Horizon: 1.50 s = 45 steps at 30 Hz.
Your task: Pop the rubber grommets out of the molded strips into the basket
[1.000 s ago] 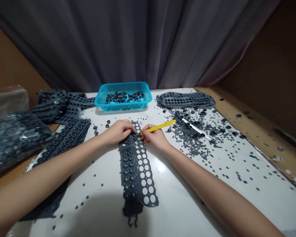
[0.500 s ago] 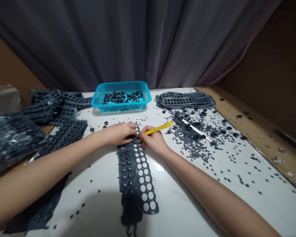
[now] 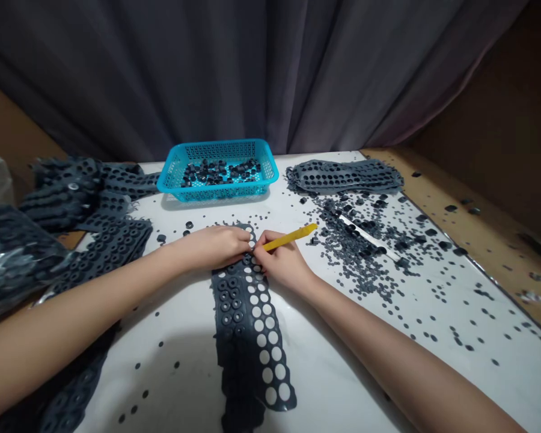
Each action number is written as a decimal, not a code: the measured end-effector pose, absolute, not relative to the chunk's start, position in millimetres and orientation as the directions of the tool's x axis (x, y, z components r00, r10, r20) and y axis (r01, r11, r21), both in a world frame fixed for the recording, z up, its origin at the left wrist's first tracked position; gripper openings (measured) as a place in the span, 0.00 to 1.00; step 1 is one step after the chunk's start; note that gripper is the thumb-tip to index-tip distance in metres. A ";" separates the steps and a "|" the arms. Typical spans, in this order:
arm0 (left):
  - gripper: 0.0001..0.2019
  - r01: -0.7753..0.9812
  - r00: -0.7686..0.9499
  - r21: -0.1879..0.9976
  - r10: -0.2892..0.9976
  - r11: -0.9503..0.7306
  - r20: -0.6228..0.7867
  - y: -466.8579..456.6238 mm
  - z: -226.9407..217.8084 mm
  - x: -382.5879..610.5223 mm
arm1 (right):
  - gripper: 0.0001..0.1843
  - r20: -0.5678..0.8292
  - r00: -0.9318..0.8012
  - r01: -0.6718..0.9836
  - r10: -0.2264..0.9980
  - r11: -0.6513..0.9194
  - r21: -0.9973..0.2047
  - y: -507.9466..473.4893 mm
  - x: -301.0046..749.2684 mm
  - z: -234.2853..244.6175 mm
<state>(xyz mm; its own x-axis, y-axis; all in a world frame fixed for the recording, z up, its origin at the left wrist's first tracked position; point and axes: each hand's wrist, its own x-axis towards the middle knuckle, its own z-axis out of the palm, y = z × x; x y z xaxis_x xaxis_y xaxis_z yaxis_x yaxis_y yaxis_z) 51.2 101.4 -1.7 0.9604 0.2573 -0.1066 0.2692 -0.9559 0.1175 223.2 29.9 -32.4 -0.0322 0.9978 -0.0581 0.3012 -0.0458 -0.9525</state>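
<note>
A dark grey rubber sheet (image 3: 256, 310) lies lengthwise in front of me. Its left part carries raised rings, while its right part has rows of round holes showing the white table. My left hand (image 3: 223, 245) is closed at the sheet's far part, thumb and fingers gripping the rubber there. Beside it, my right hand (image 3: 283, 260) is closed around a yellow pen-like tool (image 3: 293, 236). The tool's lower end points at the sheet next to my left fingertips; its tip is hidden by my fingers.
A blue basket (image 3: 219, 195) holding small black pieces stands at the back. Perforated rubber strips (image 3: 345, 175) are stacked behind the scattered dark discs (image 3: 360, 264), where a white stick (image 3: 369, 237) lies. More rubber sheets (image 3: 112, 240) and a plastic bag of pieces (image 3: 13, 258) lie left.
My view has shifted slightly, so the basket and sheet sit differently in the picture. Both hands stay at the sheet's far part, the right one still holding the yellow tool.
</note>
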 end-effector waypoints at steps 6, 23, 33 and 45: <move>0.11 0.158 0.987 -0.039 0.159 -0.987 -0.025 97.4 -12.5 50.0 | 0.04 -0.115 -0.038 0.260 0.993 -0.102 -0.960 31.6 224.1 -34.0; 0.12 0.381 0.528 0.907 0.848 -0.179 -0.054 101.8 -18.4 36.5 | 0.03 -0.199 -0.041 0.176 0.979 -0.189 -0.966 30.3 224.2 -30.1; 0.14 -0.129 0.549 0.891 0.780 0.435 -0.301 99.2 -6.8 29.4 | 0.16 0.043 -0.125 0.128 0.991 0.059 -0.990 27.3 231.3 -34.5; 0.18 -0.252 0.559 0.704 0.694 0.664 -0.454 106.6 -11.1 29.8 | 0.15 0.144 -0.069 0.157 0.987 0.154 -0.976 19.2 228.7 -37.5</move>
<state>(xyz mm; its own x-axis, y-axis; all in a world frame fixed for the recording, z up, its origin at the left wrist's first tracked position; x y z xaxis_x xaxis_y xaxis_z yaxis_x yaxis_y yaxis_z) 29.8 106.6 -11.1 0.5588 0.6940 -0.4541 -0.2525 0.6639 0.7039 228.7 19.2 -37.5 -0.0685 0.9871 0.1444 0.1570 0.1536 -0.9756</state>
